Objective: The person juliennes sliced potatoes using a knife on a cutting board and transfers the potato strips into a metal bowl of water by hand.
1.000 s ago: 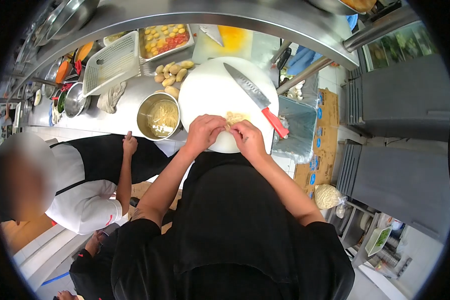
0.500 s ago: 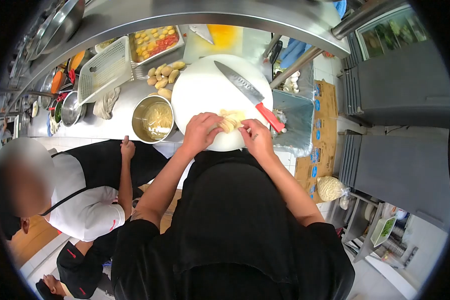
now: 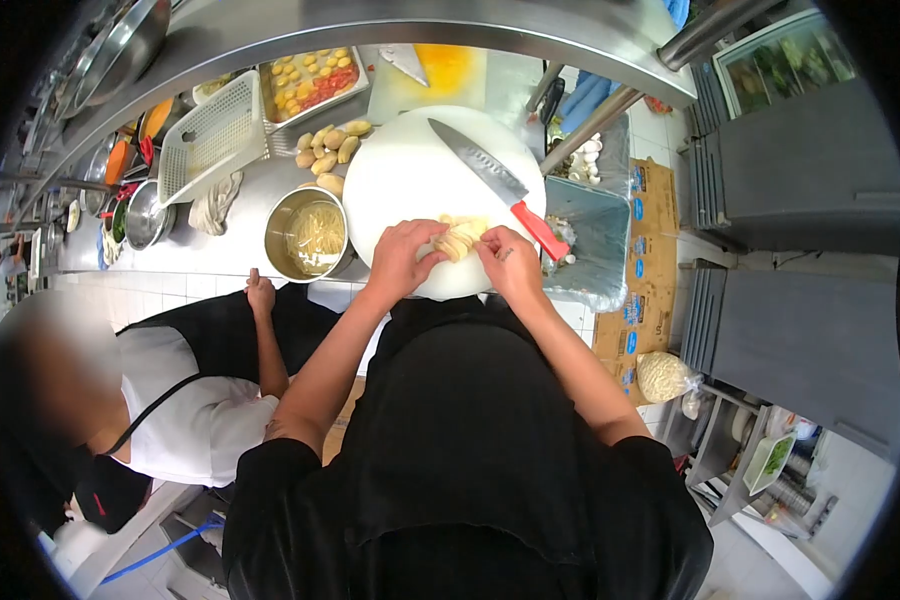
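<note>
Pale yellow potato slices [image 3: 458,238] sit in a fanned stack near the front of a round white cutting board [image 3: 395,180]. My left hand [image 3: 403,258] closes on the left side of the stack, fingers bent and thumb against it. At the right side, my right hand [image 3: 510,263] pinches the edge of the slices with thumb and fingertips. A chef's knife [image 3: 485,170] with a red handle lies across the board's right half, its handle reaching past the edge, beyond my right hand. Left of the board stands a steel pot [image 3: 279,238] holding thin pale strips in liquid.
Several peeled potatoes [image 3: 327,148] lie behind the pot. Farther back are a white perforated basket [image 3: 210,140] and a tray of cut vegetables [image 3: 315,85]. A lined waste bin [image 3: 590,235] stands right of the board. A co-worker [image 3: 185,400] is close on my left.
My right hand has shifted slightly up and left against the slices. The co-worker on my left has moved nearer my left arm, and another person behind is now mostly hidden.
</note>
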The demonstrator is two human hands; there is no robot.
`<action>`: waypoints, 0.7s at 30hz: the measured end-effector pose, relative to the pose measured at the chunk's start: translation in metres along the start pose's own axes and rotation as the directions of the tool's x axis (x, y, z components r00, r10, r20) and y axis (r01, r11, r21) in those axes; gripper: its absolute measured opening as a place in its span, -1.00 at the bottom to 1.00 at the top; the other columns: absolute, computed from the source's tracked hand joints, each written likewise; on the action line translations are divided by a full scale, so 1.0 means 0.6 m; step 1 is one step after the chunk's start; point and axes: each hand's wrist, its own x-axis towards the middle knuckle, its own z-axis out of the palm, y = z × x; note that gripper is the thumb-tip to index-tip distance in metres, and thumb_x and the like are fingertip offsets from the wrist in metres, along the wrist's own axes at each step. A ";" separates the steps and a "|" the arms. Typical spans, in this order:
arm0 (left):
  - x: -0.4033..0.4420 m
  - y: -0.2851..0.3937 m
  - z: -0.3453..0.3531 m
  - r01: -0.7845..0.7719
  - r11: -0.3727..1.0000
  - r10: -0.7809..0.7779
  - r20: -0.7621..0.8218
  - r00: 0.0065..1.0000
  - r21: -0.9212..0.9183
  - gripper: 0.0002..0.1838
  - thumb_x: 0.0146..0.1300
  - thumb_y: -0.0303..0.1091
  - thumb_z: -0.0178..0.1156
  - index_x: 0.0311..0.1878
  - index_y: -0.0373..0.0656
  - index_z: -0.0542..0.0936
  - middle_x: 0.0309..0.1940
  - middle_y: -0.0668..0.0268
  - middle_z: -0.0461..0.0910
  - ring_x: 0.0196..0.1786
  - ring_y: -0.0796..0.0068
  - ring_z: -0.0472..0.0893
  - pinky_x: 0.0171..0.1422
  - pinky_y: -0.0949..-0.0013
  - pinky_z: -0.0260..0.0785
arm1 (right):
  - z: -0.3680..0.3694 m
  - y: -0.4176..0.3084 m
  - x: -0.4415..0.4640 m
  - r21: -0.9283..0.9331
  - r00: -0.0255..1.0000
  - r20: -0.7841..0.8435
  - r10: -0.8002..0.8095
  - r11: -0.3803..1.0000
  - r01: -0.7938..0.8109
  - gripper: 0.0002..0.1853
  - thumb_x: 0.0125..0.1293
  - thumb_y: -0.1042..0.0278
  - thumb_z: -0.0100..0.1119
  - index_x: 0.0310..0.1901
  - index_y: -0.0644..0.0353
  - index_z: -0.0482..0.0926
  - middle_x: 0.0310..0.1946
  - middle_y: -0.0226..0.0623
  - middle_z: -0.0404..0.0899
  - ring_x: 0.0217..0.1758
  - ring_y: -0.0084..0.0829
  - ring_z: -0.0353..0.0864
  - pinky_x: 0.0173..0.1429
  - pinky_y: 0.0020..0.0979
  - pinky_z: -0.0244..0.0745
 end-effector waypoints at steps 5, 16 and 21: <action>0.022 0.007 -0.020 -0.022 1.000 0.023 0.151 0.988 -0.014 -0.50 0.21 -0.40 0.57 0.25 0.06 0.78 0.08 0.35 0.74 0.14 0.18 0.71 0.16 0.10 0.47 | 0.005 0.001 0.005 0.013 1.000 0.019 -0.008 1.000 0.008 -0.82 0.39 0.33 0.46 -0.13 0.25 0.73 -0.19 -0.06 0.80 -0.18 -0.06 0.82 -0.06 -0.08 0.66; 0.039 0.012 -0.027 0.033 0.998 -0.046 0.281 0.959 0.051 -0.49 0.22 -0.39 0.57 0.26 0.11 0.78 0.00 0.31 0.70 0.12 0.15 0.72 0.14 0.08 0.48 | 0.008 -0.002 0.006 -0.041 1.000 0.011 -0.023 0.999 0.023 -0.86 0.40 0.34 0.42 -0.14 0.21 0.72 -0.24 -0.11 0.80 -0.20 -0.07 0.81 -0.09 -0.07 0.65; 0.044 0.013 -0.030 0.010 0.999 -0.025 0.307 0.951 0.052 -0.50 0.21 -0.38 0.58 0.26 0.10 0.77 0.02 0.30 0.70 0.12 0.13 0.73 0.14 0.06 0.52 | 0.007 0.002 0.003 -0.038 0.999 0.002 -0.037 0.999 0.037 -0.87 0.39 0.34 0.42 -0.13 0.18 0.72 -0.25 -0.15 0.79 -0.21 -0.10 0.82 -0.10 -0.08 0.65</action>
